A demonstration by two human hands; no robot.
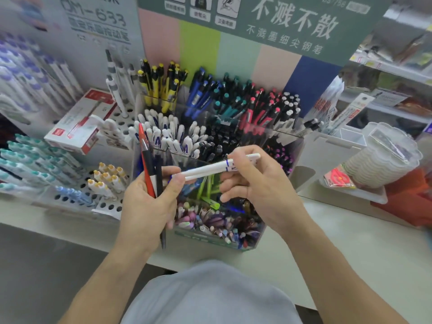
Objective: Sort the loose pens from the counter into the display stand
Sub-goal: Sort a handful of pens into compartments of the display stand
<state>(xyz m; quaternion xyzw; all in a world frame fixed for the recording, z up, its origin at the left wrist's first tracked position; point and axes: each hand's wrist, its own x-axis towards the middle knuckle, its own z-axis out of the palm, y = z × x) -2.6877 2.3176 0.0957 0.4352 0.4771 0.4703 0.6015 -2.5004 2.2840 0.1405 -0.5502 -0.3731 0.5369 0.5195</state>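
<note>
Grey shirt cloth point(210, 298) fills the bottom edge, and both bare forearms reach up from it. The left hand point(149, 202) curls around a small bundle: a red pen point(145, 157), a black pen point(161, 206) and one more between them. The right hand point(252, 181) pinches a white pen point(205, 169), which lies almost level above the clear display stand point(278, 134) on the counter point(350, 249); its far tip touches the left thumb.

A white and red box point(78, 123) lies tilted on a white perforated rack point(109, 208) at the left. To the right, a stack of clear scalloped plastic containers point(385, 157) stands on the pale counter point(350, 249), with blurred shop shelves point(402, 66) behind.
</note>
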